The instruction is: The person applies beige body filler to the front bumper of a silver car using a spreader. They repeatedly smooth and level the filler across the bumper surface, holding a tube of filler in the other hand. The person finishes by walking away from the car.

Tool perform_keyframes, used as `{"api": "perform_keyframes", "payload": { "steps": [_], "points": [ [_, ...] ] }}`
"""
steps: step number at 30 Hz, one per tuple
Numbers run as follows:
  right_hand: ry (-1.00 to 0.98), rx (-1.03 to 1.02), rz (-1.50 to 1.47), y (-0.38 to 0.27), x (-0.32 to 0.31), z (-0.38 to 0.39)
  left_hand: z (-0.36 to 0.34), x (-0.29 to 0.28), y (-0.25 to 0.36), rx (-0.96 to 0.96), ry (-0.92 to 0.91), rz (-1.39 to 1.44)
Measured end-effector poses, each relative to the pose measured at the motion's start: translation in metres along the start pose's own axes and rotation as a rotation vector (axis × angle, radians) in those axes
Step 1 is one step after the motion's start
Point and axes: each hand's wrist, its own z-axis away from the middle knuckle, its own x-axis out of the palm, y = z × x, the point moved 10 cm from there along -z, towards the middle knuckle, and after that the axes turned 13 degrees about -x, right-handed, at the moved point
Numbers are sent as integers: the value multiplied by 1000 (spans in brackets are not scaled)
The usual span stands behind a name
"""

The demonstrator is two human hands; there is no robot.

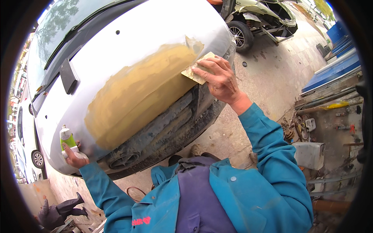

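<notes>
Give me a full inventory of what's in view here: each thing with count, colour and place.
White-and-green container: one, in the left hand
Flat pad: one, yellowish, in the right hand
Coated patch: one, tan, across the hood's front
Hood: one, white, upper centre
Block: one, black, on the hood
Windshield: one, reflective, upper left
Damaged car: one, pale, top right
Parked car: one, white, far left
Panels: several, blue, right
Box: one, pale grey, right
Another person: one, dark clothing, lower left
Small clutter: uncountable, mixed, right
Jacket: one, teal, bottom
Hands: two, bare; left lower left, right upper centre-right
</notes>
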Motion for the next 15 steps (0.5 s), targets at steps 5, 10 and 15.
{"api": "perform_keyframes", "payload": {
  "steps": [5,10,15],
  "points": [
    [7,37,-61,-7,8,16,-1,-6,-3,-4,1,-21],
    [-114,59,-125,-7,-4,33,-7,-13,-10,-5,35,-19],
    [-21,3,-24,23,-12,10,-8,-12,-11,0,20,-25]
  ]
}}
